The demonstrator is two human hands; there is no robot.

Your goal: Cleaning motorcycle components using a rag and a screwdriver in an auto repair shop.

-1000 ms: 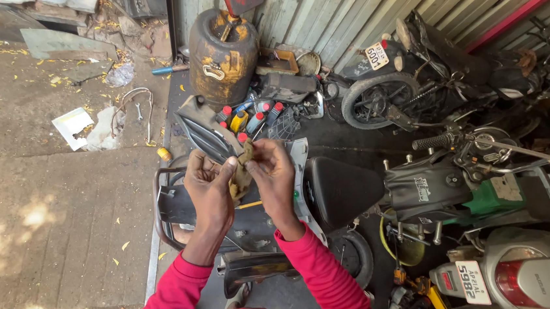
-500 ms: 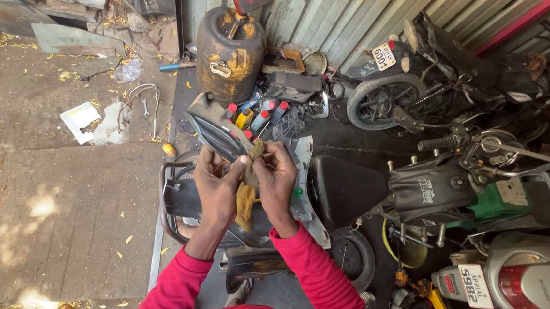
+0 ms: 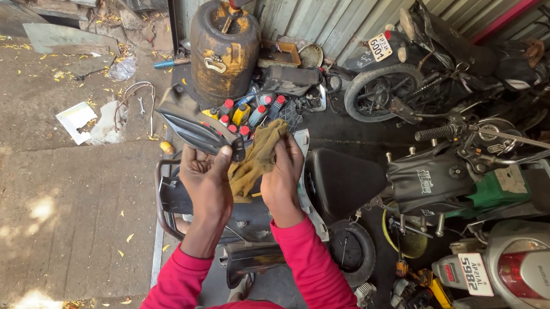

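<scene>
My left hand point(image 3: 206, 183) and my right hand point(image 3: 283, 173) are raised side by side, both closed on a dirty yellow-brown rag point(image 3: 257, 157) stretched between them. Both arms wear red sleeves. Under the hands stands a stripped motorcycle with a black seat point(image 3: 342, 182) and a rear carrier rack point(image 3: 164, 199). A dark plastic body panel point(image 3: 191, 125) shows just beyond my left hand's fingers.
A rusty yellow drum point(image 3: 224, 44) stands ahead by the corrugated wall, with several red-capped bottles point(image 3: 249, 114) at its foot. Motorcycles point(image 3: 425, 64) and a scooter point(image 3: 526, 272) crowd the right. Papers point(image 3: 76, 119) and scraps lie on the dirt at left.
Both hands have risen and spread the rag wider between them. The view has shifted slightly toward the drum.
</scene>
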